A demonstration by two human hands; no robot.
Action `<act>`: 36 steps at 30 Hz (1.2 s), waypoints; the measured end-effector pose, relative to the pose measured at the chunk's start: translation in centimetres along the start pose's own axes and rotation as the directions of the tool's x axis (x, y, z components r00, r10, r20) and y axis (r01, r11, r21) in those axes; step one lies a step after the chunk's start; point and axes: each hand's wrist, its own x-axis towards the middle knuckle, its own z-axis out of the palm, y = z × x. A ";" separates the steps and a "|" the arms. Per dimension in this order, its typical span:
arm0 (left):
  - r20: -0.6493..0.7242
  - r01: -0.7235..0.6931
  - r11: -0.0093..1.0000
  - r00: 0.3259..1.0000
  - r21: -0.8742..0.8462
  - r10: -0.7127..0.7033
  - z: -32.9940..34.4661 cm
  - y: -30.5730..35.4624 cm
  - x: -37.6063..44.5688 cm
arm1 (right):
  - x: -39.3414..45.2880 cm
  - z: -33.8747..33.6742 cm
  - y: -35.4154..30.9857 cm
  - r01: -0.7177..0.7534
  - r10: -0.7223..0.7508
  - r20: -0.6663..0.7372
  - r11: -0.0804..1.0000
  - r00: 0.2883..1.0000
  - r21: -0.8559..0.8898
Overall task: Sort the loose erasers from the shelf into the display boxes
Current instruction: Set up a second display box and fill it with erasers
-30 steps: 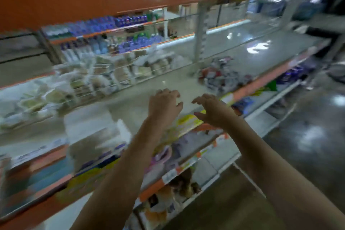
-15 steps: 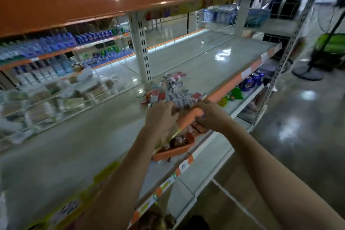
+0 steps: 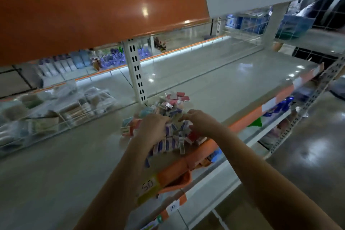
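Surface: a pale grey shelf [image 3: 214, 87] is being lit from above, glare spots lying on its deck; an orange price strip [image 3: 242, 123] is running along its front edge, with handwritten tags seen on it.
Room: a shop aisle is being viewed; a polished floor [image 3: 308, 155] is lying to the right, an orange-fronted upper shelf [image 3: 93, 17] is hanging overhead, and a white slotted upright [image 3: 137, 74] is standing at the back of the deck.
Erasers: a heap of small boxed erasers [image 3: 173, 106] is lying near the front edge, just in front of the upright, with its near part lying between the hands.
Axis: the little boxes are oblong; in the heap they are pointing every way, while a near row [image 3: 168, 144] is being stood on end, long axes roughly upright.
Count: one heap; single pieces cannot be counted through the blur.
Left hand [image 3: 153, 127]: it is being laid on the heap's left side, fingers bent down into the boxes; whether the grip is closing on any piece cannot be told.
Right hand [image 3: 201, 121]: it is being laid on the heap's right side, fingers curled downward; its grip likewise cannot be told.
Neighbouring stock: clear-wrapped packets [image 3: 56, 110] are being kept behind a wire divider at left; bottles [image 3: 78, 61] are being seen on a shelf beyond.
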 end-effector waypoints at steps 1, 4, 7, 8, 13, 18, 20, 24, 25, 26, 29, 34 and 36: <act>0.033 -0.004 1.000 0.999 0.007 0.004 -0.1 0.1 0.3 | 0.6 0.1 0.4 0.038 -0.038 0.019 0.999 0.999 0.013; 0.113 0.034 0.999 0.993 0.029 -0.037 -0.4 0.4 0.9 | 2.1 0.4 1.5 0.148 -0.151 0.049 0.987 0.987 0.057; 0.134 0.125 0.991 0.982 0.046 -0.131 -0.5 1.3 1.1 | 3.0 0.5 2.6 0.219 -0.227 0.041 0.965 0.973 0.147; 0.142 0.154 0.986 0.977 0.061 -0.162 -0.5 1.7 1.3 | 3.2 0.5 3.1 0.240 -0.250 0.037 0.955 0.968 0.172; 0.218 0.221 0.954 0.940 0.200 -0.263 -1.2 3.1 1.9 | 4.4 -0.1 5.6 0.336 -0.368 0.055 0.892 0.928 0.302; 0.223 0.337 0.922 0.900 0.193 -0.375 -1.0 4.3 2.1 | 5.3 -0.9 6.8 0.404 -0.458 0.028 0.809 0.888 0.427; 0.207 0.350 0.919 0.900 0.183 -0.384 -0.9 4.5 2.0 | 5.4 -1.1 7.0 0.346 -0.453 0.073 0.766 0.889 0.543; 0.092 0.374 0.919 0.918 0.126 -0.387 -0.2 4.9 1.5 | 5.2 -1.1 7.4 0.150 -0.442 0.210 0.651 0.872 0.744; 0.054 0.394 0.915 0.915 0.084 -0.399 0.1 5.1 1.2 | 5.2 -1.1 7.4 0.119 -0.438 0.225 0.630 0.870 0.767; 0.017 0.414 0.910 0.910 0.029 -0.415 0.3 5.2 0.9 | 5.1 -1.0 7.4 0.096 -0.436 0.232 0.611 0.870 0.786; -0.079 0.459 0.874 0.876 -0.159 -0.475 0.8 5.8 -0.4 | 4.9 -0.9 7.1 0.034 -0.438 0.246 0.540 0.865 0.841; -0.230 0.503 0.800 0.779 -0.328 -0.584 0.4 6.7 -3.8 | 4.7 -1.0 5.2 -0.011 -0.491 0.244 0.429 0.836 0.903; -0.270 0.543 0.756 0.716 -0.365 -0.644 -0.1 6.8 -5.6 | 4.5 -1.2 3.6 -0.072 -0.528 0.266 0.359 0.807 0.930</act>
